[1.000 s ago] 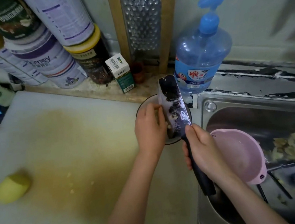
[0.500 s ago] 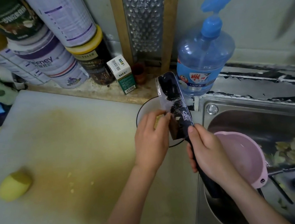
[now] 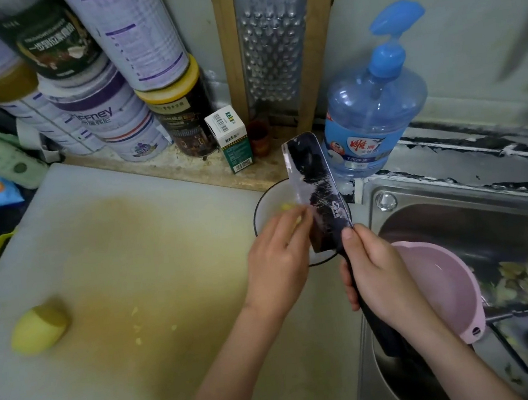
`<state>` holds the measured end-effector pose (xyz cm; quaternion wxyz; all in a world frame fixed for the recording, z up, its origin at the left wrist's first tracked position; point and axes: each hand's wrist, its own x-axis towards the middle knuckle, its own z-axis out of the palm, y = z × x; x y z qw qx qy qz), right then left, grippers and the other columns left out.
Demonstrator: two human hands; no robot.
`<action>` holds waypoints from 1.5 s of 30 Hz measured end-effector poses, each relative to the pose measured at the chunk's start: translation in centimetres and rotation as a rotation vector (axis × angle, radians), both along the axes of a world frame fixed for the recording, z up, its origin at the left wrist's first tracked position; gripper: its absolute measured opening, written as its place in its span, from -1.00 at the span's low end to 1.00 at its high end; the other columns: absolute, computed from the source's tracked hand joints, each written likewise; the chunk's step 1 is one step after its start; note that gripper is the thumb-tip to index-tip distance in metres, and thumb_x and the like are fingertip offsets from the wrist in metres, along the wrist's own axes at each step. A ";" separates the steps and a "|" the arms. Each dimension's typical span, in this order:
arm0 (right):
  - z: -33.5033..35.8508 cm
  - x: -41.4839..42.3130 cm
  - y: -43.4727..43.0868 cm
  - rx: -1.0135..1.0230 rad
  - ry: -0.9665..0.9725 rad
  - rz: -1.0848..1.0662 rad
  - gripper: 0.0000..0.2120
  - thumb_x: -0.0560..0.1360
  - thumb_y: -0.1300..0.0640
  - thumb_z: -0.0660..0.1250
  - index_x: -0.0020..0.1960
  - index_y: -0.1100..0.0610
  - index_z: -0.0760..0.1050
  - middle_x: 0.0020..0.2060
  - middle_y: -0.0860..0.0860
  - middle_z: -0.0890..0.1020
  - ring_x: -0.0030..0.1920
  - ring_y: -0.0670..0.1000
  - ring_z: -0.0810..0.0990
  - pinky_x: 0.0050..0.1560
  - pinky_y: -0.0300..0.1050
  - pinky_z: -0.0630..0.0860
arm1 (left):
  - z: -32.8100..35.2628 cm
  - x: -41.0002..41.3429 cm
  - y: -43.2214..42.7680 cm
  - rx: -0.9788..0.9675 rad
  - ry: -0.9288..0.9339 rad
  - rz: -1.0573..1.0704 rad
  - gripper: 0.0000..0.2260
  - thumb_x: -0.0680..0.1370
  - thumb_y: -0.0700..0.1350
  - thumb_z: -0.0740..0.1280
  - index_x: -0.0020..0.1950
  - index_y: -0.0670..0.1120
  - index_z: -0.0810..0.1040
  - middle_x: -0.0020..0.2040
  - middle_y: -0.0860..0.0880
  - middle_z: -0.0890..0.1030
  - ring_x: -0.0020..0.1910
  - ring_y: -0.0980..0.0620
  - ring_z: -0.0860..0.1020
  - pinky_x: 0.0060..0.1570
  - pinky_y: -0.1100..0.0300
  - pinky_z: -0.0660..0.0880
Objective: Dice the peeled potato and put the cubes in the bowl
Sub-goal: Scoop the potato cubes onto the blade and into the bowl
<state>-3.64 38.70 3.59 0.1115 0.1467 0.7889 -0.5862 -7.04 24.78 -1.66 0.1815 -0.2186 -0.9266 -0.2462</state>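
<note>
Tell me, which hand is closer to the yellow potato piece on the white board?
Left. The left hand is over the bowl, far right of the potato piece. The right hand grips the knife even farther right, beside the sink.

The cleaver has a dark metal blade, scratched and smeared. The cutting board is matt white plastic, stained yellow-brown. The peeled potato looks smooth. The sink is shiny stainless steel, the pink basin smooth plastic. The grater is dimpled metal framed in bare wood. The water bottle is translucent blue plastic.
</note>
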 end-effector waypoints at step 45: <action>0.0 1.8 2.6 1.142 0.690 0.370 -0.62 0.47 -0.13 0.22 0.01 0.13 0.62 -0.33 0.02 0.55 -0.33 0.10 0.59 -0.50 -0.13 0.43 | 2.3 -4.0 -4.0 0.003 -0.256 -0.383 -0.78 0.58 -0.12 0.25 -0.02 -0.18 0.66 -0.06 -0.06 0.60 -0.06 -0.05 0.54 -0.04 0.03 0.51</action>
